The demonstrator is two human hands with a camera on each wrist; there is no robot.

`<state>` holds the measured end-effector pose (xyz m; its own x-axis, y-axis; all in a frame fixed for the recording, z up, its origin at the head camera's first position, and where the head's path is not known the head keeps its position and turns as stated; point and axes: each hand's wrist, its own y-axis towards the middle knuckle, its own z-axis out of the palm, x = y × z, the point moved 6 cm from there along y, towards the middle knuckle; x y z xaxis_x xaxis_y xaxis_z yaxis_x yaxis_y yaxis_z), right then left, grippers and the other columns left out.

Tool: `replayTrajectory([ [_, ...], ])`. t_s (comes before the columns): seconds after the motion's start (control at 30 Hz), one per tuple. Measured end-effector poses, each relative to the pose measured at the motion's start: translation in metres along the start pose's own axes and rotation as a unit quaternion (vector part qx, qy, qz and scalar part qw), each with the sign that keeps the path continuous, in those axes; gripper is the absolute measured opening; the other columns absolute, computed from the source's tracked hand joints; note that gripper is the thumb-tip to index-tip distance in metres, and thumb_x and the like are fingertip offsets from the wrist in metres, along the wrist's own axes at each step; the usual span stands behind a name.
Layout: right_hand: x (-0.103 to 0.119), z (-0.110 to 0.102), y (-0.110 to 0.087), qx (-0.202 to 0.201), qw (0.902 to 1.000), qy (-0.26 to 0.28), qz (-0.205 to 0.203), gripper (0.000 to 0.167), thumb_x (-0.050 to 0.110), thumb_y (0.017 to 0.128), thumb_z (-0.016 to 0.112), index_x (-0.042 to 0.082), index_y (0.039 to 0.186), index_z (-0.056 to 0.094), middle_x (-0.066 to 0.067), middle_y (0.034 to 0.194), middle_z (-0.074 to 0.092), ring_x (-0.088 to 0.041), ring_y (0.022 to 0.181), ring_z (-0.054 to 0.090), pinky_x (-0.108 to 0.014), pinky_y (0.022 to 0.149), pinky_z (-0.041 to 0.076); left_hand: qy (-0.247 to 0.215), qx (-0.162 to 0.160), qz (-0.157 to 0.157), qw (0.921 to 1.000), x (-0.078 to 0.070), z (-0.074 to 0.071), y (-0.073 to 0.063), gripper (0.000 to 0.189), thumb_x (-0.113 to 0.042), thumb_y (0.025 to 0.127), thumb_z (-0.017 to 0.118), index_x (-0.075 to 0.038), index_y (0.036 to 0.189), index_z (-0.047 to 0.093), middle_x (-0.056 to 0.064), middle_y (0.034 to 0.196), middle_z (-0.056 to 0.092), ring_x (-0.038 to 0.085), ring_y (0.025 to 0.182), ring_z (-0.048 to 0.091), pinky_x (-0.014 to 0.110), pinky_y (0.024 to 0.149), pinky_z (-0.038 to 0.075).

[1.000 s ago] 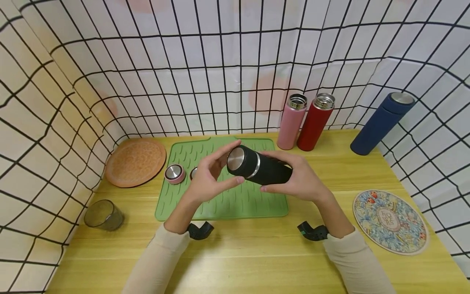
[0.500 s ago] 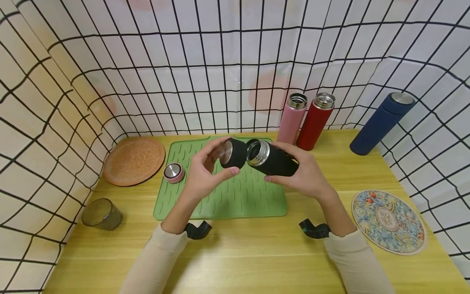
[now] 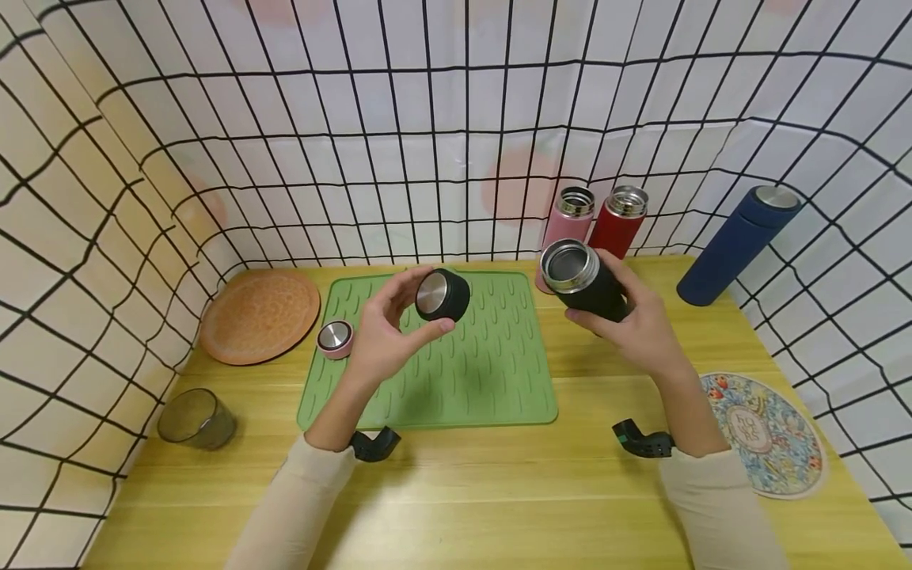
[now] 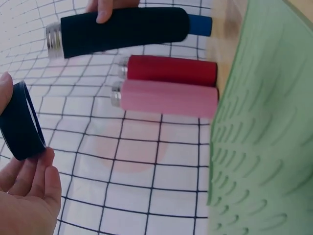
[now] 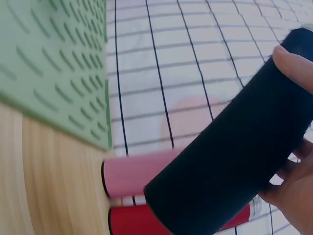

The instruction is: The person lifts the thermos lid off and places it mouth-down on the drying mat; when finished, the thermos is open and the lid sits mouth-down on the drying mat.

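My left hand (image 3: 378,336) holds a black bottle lid (image 3: 443,295) with a steel top between thumb and fingers, above the green mat (image 3: 484,372). The lid's open rim faces right in the left wrist view. My right hand (image 3: 641,328) grips a black thermos bottle (image 3: 598,291), its bare steel mouth tilted toward the upper left. Lid and bottle are apart. The bottle hangs over the table right of the mat and partly covers a pink bottle (image 3: 559,226) and a red bottle (image 3: 616,228), both lidless. A pink-rimmed lid (image 3: 335,339) lies on the mat's left side.
An orange round plate (image 3: 260,317) lies left of the mat, with a dark glass cup (image 3: 197,419) nearer. A capped blue bottle (image 3: 737,245) stands at the far right. A patterned round mat (image 3: 773,439) lies partly under my right forearm. Grid-patterned cloth (image 3: 321,158) encloses the table's back and sides.
The lid has come off the black bottle. My right hand has carried the bottle right, toward the pink and red bottles, while my left hand keeps the lid over the mat.
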<state>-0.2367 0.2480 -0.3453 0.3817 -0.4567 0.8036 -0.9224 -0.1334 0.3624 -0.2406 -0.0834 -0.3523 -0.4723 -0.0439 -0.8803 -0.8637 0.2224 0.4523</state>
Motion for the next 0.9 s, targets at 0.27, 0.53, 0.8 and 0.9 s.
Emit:
replayTrajectory([
  [0.27, -0.024, -0.040, 0.000, -0.070, 0.9968, -0.034, 0.017, 0.085, 0.005, 0.084, 0.085, 0.031, 0.155, 0.047, 0.005, 0.146, 0.057, -0.002, 0.130, 0.050, -0.019, 0.110, 0.040, 0.052, -0.003, -0.026, 0.9983, 0.021, -0.002, 0.000, 0.071, -0.013, 0.081, 0.090, -0.018, 0.144, 0.058, 0.003, 0.135, 0.065, 0.017, 0.122, 0.062, 0.033, 0.112, 0.048],
  [0.53, -0.052, -0.070, 0.004, -0.139, 0.9891, -0.015, 0.046, 0.080, 0.005, 0.088, 0.080, 0.028, 0.155, 0.045, 0.006, 0.145, 0.055, -0.006, 0.129, 0.053, -0.029, 0.116, 0.044, 0.083, 0.007, -0.074, 0.9938, 0.044, 0.001, -0.003, 0.073, -0.016, 0.079, 0.091, -0.016, 0.144, 0.059, 0.002, 0.136, 0.065, 0.018, 0.127, 0.060, 0.032, 0.112, 0.049],
  [0.8, -0.073, -0.090, 0.014, -0.198, 0.9773, -0.015, 0.073, 0.075, 0.010, 0.087, 0.082, 0.027, 0.151, 0.047, 0.010, 0.140, 0.056, -0.009, 0.126, 0.057, -0.028, 0.113, 0.047, 0.109, 0.025, -0.109, 0.9877, 0.065, 0.007, -0.008, 0.074, -0.014, 0.083, 0.088, -0.019, 0.149, 0.055, 0.006, 0.145, 0.059, 0.024, 0.137, 0.055, 0.037, 0.115, 0.047],
  [0.9, -0.082, -0.092, 0.019, -0.199, 0.9748, -0.024, 0.097, 0.075, 0.015, 0.089, 0.081, 0.030, 0.153, 0.044, 0.004, 0.146, 0.053, -0.013, 0.132, 0.056, -0.031, 0.116, 0.045, 0.128, 0.032, -0.119, 0.9840, 0.071, 0.008, -0.010, 0.074, -0.013, 0.085, 0.087, -0.015, 0.151, 0.052, 0.009, 0.148, 0.057, 0.027, 0.140, 0.053, 0.039, 0.116, 0.047],
])
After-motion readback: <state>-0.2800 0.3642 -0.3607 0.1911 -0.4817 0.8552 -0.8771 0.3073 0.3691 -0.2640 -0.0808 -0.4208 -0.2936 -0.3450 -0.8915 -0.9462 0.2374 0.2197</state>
